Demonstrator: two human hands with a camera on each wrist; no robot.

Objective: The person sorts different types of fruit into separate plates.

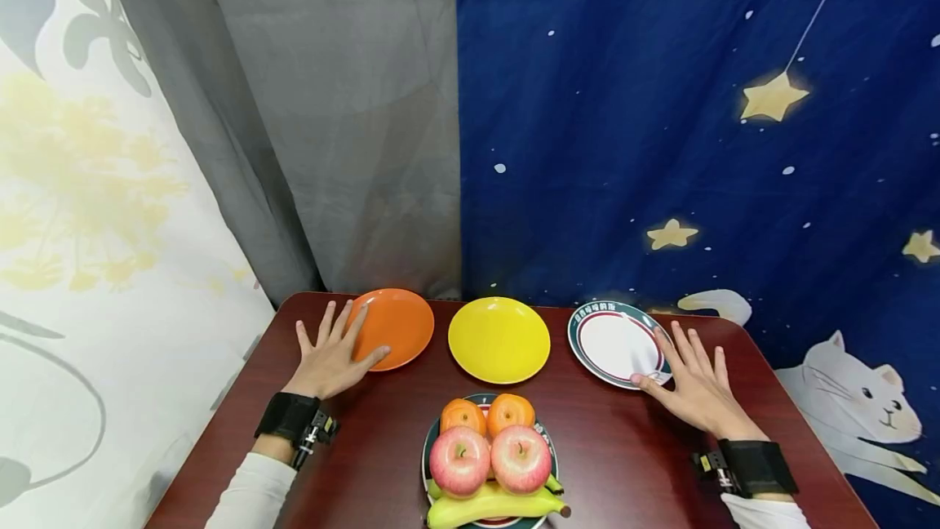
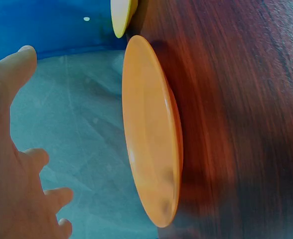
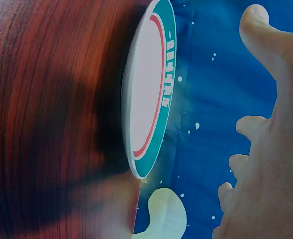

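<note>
My left hand is spread with straight fingers beside an orange plate, its fingertips overlapping the plate's left side in the head view. In the left wrist view the hand hovers apart from that plate. On the other side, my right hand has its fingers spread near a white plate with a dark green rim. A gap shows between this hand and the plate in the right wrist view. Neither hand holds anything. Between the two plates lies a plain yellow plate.
Closer to me, another green-rimmed plate bears two oranges, two apples and bananas. All stand on a dark red wooden table. Grey and blue star-patterned curtains hang behind its far edge.
</note>
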